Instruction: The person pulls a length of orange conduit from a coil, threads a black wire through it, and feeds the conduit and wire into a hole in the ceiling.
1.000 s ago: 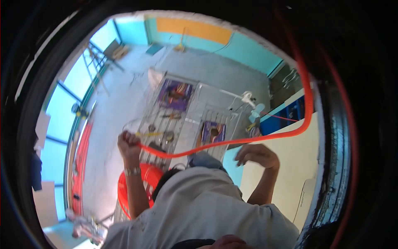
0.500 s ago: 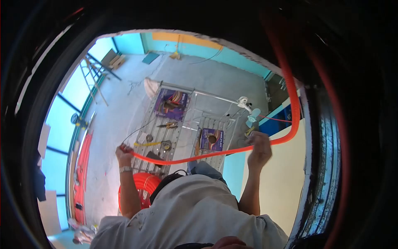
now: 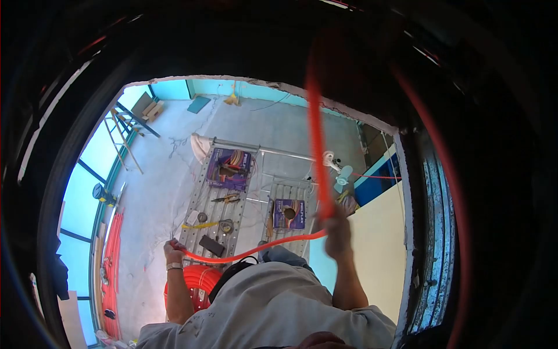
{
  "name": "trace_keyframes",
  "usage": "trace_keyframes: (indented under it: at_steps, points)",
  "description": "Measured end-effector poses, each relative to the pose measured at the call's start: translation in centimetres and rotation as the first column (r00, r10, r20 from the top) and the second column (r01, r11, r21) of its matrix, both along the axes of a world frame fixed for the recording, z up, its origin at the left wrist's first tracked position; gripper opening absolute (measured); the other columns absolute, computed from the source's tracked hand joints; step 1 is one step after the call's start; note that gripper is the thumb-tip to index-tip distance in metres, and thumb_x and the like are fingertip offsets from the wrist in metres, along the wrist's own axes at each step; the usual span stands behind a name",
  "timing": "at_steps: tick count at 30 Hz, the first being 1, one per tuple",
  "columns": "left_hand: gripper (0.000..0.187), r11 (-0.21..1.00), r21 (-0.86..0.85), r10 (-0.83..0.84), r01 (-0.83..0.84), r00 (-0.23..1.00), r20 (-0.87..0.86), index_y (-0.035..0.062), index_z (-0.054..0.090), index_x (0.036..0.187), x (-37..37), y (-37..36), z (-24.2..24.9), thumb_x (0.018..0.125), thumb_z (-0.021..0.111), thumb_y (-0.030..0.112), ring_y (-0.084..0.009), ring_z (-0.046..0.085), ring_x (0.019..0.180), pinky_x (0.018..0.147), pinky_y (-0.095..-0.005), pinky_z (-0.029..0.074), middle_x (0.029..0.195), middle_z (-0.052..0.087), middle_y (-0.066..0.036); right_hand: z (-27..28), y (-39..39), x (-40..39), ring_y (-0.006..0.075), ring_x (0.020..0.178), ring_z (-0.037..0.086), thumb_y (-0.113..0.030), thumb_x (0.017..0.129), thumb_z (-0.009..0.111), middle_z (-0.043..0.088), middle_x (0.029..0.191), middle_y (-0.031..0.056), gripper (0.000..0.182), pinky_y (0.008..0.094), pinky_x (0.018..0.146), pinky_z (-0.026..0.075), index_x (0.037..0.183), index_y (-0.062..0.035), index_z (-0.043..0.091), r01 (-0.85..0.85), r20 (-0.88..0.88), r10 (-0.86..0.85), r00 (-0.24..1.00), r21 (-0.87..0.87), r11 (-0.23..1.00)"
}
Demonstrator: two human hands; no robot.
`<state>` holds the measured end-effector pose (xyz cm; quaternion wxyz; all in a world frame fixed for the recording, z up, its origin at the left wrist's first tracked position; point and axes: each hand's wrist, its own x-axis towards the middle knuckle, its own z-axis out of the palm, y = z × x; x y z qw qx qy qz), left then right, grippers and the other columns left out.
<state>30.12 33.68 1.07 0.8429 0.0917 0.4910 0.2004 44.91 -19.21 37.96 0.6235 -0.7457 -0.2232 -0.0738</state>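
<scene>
An orange flexible conduit (image 3: 250, 254) runs from my left hand (image 3: 173, 251) across to my right hand (image 3: 336, 232), then bends up into the dark space above. My left hand is closed on its end, at the left, with a thin dark wire beside the fingers. My right hand, blurred, is closed around the tube at the bend. Below my left hand lies a coil of the same orange tubing (image 3: 200, 278). A perforated metal platform under the tube bears pliers (image 3: 226, 198), a yellow tape measure (image 3: 225, 225) and a black block (image 3: 211, 245).
Two purple cable boxes (image 3: 231, 168) (image 3: 289, 214) sit on the scaffold planks. A small fan (image 3: 344, 174) is at the right of the scaffold. A ladder (image 3: 123, 139) stands at the left by the windows. The rough opening's edge (image 3: 407, 203) surrounds the view, with dark framing overhead.
My right hand has moved left and slightly down, and the upward part of the conduit has swung left with it. The view has shifted, so the floor scene sits lower.
</scene>
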Motion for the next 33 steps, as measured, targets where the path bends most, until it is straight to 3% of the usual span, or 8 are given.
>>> trace_keyframes:
  at_steps: [4, 12, 18, 21, 23, 26, 29, 33]
  points:
    - [0.018, 0.999, -0.036, -0.011, 0.014, 0.997, 0.072, 0.0165, 0.05, 0.075, 2.9, -4.1, -0.1, 0.093, 0.05, 0.019, -0.0101, 0.041, 0.046, 0.044, -0.028, 0.036, 0.059, 0.044, 0.005, 5.7, 8.5, -0.5, 0.016, 0.069, 0.061, 0.008, 0.096, 0.052, 0.062, 0.088, 0.0138, 0.057, 0.0324, 0.063, 0.053, 0.15, 0.0004, 0.034, -0.41, 0.23, 0.374, 0.899, 0.133, 0.903]
    - [0.016, 0.98, -0.148, -0.096, 0.134, 0.966, 0.241, 0.0152, 0.052, 0.079, 6.6, -12.8, 3.2, 0.095, 0.052, 0.019, -0.0108, 0.042, 0.05, 0.048, -0.0279, 0.037, 0.063, 0.045, 0.004, 15.1, 16.2, 6.6, 0.0243, 0.091, 0.074, -0.02, 0.109, 0.04, 0.067, 0.129, 0.0147, 0.042, 0.0385, 0.083, 0.06, 0.149, -0.0086, 0.044, -0.431, 0.5, 0.614, 0.611, -0.44, 0.787]
    - [0.017, 0.93, -0.33, -0.058, 0.162, 0.951, 0.304, 0.014, 0.051, 0.079, 3.6, -13.2, 0.5, 0.096, 0.05, 0.017, -0.0108, 0.041, 0.05, 0.048, -0.0289, 0.037, 0.063, 0.044, 0.005, 18.8, 20.2, 13.3, 0.0298, 0.114, 0.07, -0.021, 0.109, 0.041, 0.052, 0.148, 0.0164, 0.043, 0.045, 0.102, 0.056, 0.151, -0.0124, 0.041, -0.729, 0.368, 0.821, 0.437, -0.39, 0.563]
    - [0.019, 0.935, -0.327, -0.042, 0.136, 0.959, 0.279, 0.0135, 0.05, 0.077, 1.4, -11.5, -2.2, 0.095, 0.049, 0.015, -0.0104, 0.04, 0.049, 0.047, -0.027, 0.036, 0.062, 0.042, 0.005, 21.6, 23.5, 15.8, 0.0363, 0.111, 0.071, -0.026, 0.108, 0.048, 0.046, 0.154, 0.0192, 0.051, 0.0449, 0.092, 0.06, 0.156, -0.0169, 0.034, -0.46, 0.594, 0.754, 0.281, -0.606, 0.649]
    - [0.019, 0.926, -0.361, 0.005, 0.109, 0.953, 0.302, 0.0128, 0.05, 0.076, -0.4, -9.6, -4.8, 0.095, 0.049, 0.014, -0.0102, 0.039, 0.049, 0.046, -0.0265, 0.036, 0.062, 0.042, 0.005, 23.5, 25.1, 12.9, 0.0254, 0.093, 0.069, -0.02, 0.104, 0.056, 0.061, 0.12, 0.017, 0.033, 0.0388, 0.079, 0.058, 0.133, -0.0054, 0.052, -0.353, 0.675, 0.634, 0.377, -0.529, 0.772]
    - [0.019, 0.913, -0.392, 0.026, 0.112, 0.944, 0.329, 0.0123, 0.048, 0.075, -1.5, -9.0, -5.4, 0.094, 0.048, 0.013, -0.0099, 0.039, 0.048, 0.046, -0.026, 0.036, 0.061, 0.04, 0.004, 28.4, 30.8, 15.8, 0.0184, 0.082, 0.071, -0.016, 0.094, 0.07, 0.071, 0.094, 0.0146, 0.022, 0.0349, 0.065, 0.055, 0.111, -0.0012, 0.067, -0.119, 0.417, 0.75, 0.513, -0.831, 0.544]
    - [0.019, 0.894, -0.43, 0.026, 0.123, 0.946, 0.325, 0.0121, 0.047, 0.075, -1.6, -9.4, -5.4, 0.094, 0.047, 0.014, -0.0098, 0.039, 0.049, 0.046, -0.026, 0.036, 0.061, 0.04, 0.003, 32.6, 32.1, 15.1, 0.0167, 0.058, 0.065, -0.026, 0.084, 0.082, 0.071, 0.076, 0.0081, 0.035, 0.0326, 0.054, 0.05, 0.106, 0.0004, 0.071, -0.176, 0.204, 0.738, 0.643, -0.899, 0.401]
    - [0.02, 0.861, -0.491, 0.014, 0.13, 0.96, 0.28, 0.012, 0.046, 0.075, -1.8, -9.5, -5.2, 0.095, 0.047, 0.014, -0.0098, 0.04, 0.049, 0.047, -0.0265, 0.036, 0.061, 0.039, 0.003, 36.9, 31.6, 23.7, 0.0198, 0.088, 0.069, -0.025, 0.091, 0.075, 0.072, 0.105, 0.0103, 0.045, 0.0364, 0.073, 0.055, 0.129, -0.0034, 0.064, -0.553, -0.293, 0.728, 0.62, -0.822, 0.14]
